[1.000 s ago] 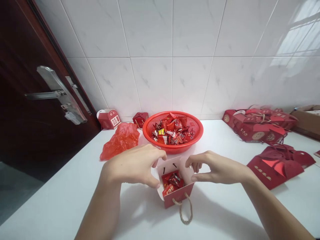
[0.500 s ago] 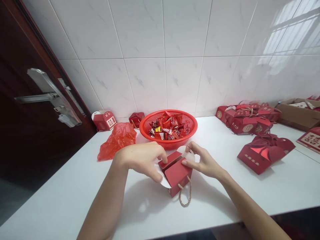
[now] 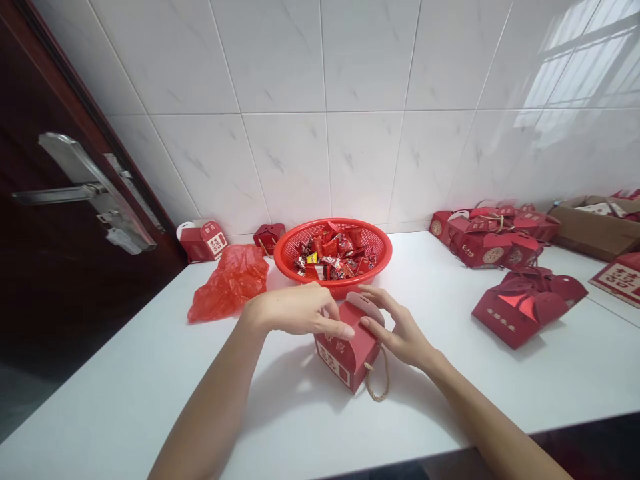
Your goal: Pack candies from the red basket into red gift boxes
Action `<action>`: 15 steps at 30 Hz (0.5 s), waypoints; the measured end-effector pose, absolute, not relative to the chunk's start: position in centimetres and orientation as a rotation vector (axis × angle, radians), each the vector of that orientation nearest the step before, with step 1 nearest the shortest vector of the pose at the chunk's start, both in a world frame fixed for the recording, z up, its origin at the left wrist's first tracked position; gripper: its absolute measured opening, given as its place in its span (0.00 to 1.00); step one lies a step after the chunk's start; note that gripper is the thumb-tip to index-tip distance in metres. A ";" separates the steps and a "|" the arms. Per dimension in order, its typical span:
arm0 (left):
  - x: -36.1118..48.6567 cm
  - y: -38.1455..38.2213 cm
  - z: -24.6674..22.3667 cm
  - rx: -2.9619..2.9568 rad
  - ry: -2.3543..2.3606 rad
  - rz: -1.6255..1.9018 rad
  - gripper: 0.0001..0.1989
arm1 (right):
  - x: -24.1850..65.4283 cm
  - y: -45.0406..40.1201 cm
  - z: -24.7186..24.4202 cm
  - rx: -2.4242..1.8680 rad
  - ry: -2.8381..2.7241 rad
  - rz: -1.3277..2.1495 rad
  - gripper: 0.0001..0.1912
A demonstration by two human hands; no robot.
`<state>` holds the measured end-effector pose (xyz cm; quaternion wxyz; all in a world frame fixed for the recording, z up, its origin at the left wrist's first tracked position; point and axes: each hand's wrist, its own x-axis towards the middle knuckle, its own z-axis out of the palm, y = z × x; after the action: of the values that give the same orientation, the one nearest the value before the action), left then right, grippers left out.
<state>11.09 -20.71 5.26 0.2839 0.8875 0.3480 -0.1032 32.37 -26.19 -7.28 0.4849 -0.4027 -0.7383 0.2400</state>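
A red gift box [image 3: 343,353] with gold-and-white characters stands on the white table, its rope handle hanging off the right side. My left hand [image 3: 305,312] bends over its top from the left, thumb on the folded flap, other fingertips partly hidden. On the right my right hand [image 3: 397,327] rests thumb and fingers on the box's top and far flap, fingers apart. Just behind the box is a red mesh basket [image 3: 283,261] of wrapped sweets [image 3: 335,252].
A crumpled red plastic bag [image 3: 230,283] lies left of the basket, near two small red boxes by the wall. Several red boxes [image 3: 493,247], an opened one [image 3: 525,307] and a cardboard carton [image 3: 595,230] are at the right. A door [image 3: 55,267] borders the left side.
The near end flap, which stuck out white side up, is now folded over the top, showing its printed front. My left thumb has moved right with it. The far flap stands more inward.
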 end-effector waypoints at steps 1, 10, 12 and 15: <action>11.2 -20.6 5.1 2.336 0.936 -0.290 0.25 | 32.3 -26.2 -7.3 -0.981 -1.798 0.589 0.21; 12.8 -19.6 3.4 2.366 1.012 -0.357 0.23 | 32.0 -26.8 -7.1 -0.866 -1.843 0.609 0.14; 12.7 -19.3 3.3 2.403 0.995 -0.365 0.24 | 31.9 -26.9 -7.1 -0.853 -1.853 0.633 0.15; 12.3 -18.6 3.3 2.426 0.995 -0.342 0.26 | 31.7 -26.9 -7.2 -0.851 -1.867 0.634 0.14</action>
<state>12.30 -18.64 3.27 0.2460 0.8893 0.3646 -0.1255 31.74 -26.95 -7.16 0.4770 -0.3484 -0.7640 0.2595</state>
